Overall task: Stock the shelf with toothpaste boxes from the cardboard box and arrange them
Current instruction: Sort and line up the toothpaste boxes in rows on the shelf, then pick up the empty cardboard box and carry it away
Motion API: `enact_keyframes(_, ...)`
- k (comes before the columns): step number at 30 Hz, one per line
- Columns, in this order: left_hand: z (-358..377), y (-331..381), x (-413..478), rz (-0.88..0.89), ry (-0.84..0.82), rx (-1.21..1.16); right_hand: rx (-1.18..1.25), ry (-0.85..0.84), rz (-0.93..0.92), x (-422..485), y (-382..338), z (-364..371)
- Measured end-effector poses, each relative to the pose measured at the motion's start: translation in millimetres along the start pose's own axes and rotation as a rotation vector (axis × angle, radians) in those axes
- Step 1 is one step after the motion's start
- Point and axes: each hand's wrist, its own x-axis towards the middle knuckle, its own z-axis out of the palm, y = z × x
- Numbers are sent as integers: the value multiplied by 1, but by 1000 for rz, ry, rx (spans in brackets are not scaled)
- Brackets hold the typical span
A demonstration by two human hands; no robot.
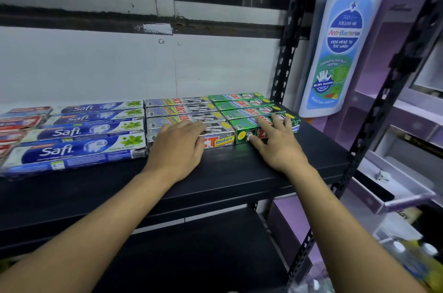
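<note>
Red boxes (pixel 21 122) hug the shelf's (pixel 239 172) left edge, then blue Safi boxes (pixel 79 146), all flat, labels up, long sides touching, likely so each brand reads as one block; the left grip (pixel 178 146) lies released, fingers flat on the front silver box (pixel 220 140); the right grip (pixel 275 141), also released, spreads over the front green box (pixel 242 133) near the right edge. Both seem to be squaring the rows; the cardboard box is out of view.

The shelf (pixel 239 168) is matt black, its perforated uprights (pixel 284 60) dark metal. The silver toothpaste boxes (pixel 182 110) gleam like foil card; the wash bottle (pixel 345 48) is smooth white plastic.
</note>
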Motion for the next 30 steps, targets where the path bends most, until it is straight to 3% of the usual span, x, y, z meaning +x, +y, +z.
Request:
enact_keyframes(12, -3, 2, -1, -21, -16, -2, -29, 9, -1, -2, -2, -1)
enact_keyframes(16, -6, 4, -1, -25, -3, -15, 36, 118, -25, -10, -6, -3)
enact_keyframes(21, -25, 12, -13, -46, 11, 58, 30, 339, -177, -34, -12, -6)
enact_keyframes(30, -73, 38, -121, 36, 139, 48, 154, 355, -482, -144, -68, 12)
